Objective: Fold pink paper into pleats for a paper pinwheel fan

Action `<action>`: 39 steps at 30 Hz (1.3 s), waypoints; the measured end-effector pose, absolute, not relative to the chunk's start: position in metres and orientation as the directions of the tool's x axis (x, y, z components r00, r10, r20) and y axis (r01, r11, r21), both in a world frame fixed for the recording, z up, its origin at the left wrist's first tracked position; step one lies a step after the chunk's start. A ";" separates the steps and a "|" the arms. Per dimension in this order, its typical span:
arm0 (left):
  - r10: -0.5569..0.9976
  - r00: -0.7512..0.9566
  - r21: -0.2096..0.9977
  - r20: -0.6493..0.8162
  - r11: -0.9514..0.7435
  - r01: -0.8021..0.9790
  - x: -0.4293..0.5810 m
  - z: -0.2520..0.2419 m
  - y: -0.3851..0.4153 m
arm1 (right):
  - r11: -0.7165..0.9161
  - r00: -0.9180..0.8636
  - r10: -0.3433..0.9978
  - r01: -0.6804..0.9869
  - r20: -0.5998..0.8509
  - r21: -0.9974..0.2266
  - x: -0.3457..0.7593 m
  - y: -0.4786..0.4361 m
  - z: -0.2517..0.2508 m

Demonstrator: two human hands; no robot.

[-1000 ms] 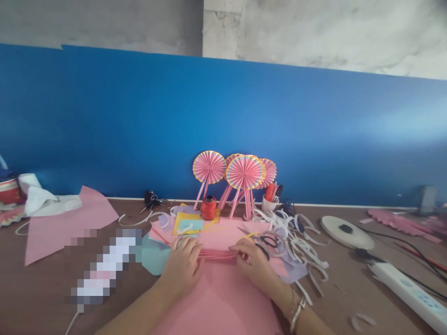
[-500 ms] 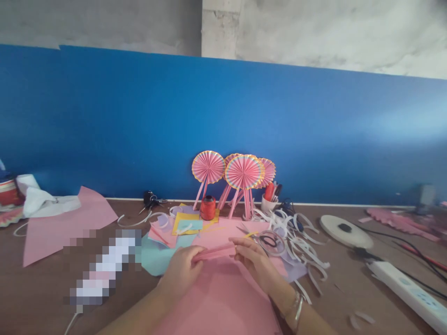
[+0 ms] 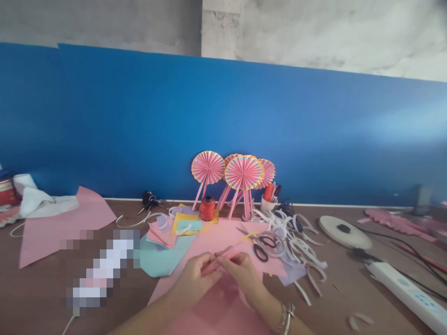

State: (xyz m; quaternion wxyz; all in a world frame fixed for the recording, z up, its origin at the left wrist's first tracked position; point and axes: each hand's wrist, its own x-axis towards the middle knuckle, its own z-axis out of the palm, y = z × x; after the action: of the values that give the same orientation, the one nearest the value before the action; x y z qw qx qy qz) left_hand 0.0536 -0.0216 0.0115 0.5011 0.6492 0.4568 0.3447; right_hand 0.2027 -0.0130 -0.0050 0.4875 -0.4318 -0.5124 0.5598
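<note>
Far left you've got a red container [image 3: 7, 193], crumpled white paper [image 3: 49, 204] lying on a big pink sheet [image 3: 63, 232], then a pixelated object [image 3: 104, 270], no telling what. Black keys-like bundle [image 3: 150, 199] near the foot of the blue panel [image 3: 139, 121]. Next, a teal sheet [image 3: 164, 260] and, just beyond it, a yellow sheet [image 3: 179, 222] with a light blue piece [image 3: 190, 225] on top. Your left hand [image 3: 197, 279] has thumb and fingers closed together, pinching the folded pink paper [image 3: 233, 251], which sits between your hands, low centre of view, above more pink paper [image 3: 209, 239] spread on the table [image 3: 344, 288]; can't tell if the two join. Past it, a red spool [image 3: 207, 210] and round pleated fans [image 3: 244, 172] upright on pink legs. Your right hand [image 3: 244, 277], bracelet [image 3: 289, 314] on the wrist, pinches the same fold, thumb on top, other fingers partly hidden; fingertips just beside your left ones. Right of that: scissors [image 3: 260, 252] with blades parted, white cup [image 3: 268, 204] holding tools, tangled white strips [image 3: 296, 239], purple paper [image 3: 293, 271], pale disc with black knob [image 3: 331, 229], plugged-in power strip [image 3: 408, 291], wavy-edged pink paper [image 3: 391, 221] behind.
</note>
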 end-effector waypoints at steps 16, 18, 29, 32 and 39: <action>0.911 0.409 0.970 -0.048 -0.056 0.238 0.046 0.008 -0.017 | -0.169 -0.044 0.986 -0.251 -0.163 -0.953 0.226 -0.004 -0.004; 0.909 0.414 0.973 -0.050 -0.050 0.227 0.046 0.006 -0.016 | -0.175 -0.063 0.984 -0.296 -0.164 -0.939 0.228 -0.004 -0.004; 0.717 0.674 0.972 -0.180 0.236 0.008 0.033 0.002 -0.007 | -0.191 -0.030 0.980 -0.406 -0.196 -0.894 0.236 0.003 -0.013; 0.655 0.734 0.928 -0.180 0.360 -0.094 0.028 0.002 -0.006 | -0.218 -0.021 0.973 -0.400 -0.229 -0.890 0.237 0.003 -0.011; 0.566 0.813 0.882 -0.136 0.442 -0.161 0.017 0.009 -0.008 | -0.227 -0.025 0.972 -0.383 -0.235 -0.896 0.235 0.001 -0.009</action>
State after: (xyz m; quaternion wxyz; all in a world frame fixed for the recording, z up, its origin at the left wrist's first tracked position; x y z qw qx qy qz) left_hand 0.0170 -0.0079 0.0086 0.8226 0.4796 0.2111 0.2208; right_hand 0.2349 0.0015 -0.0085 0.5305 -0.4539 -0.3245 0.6381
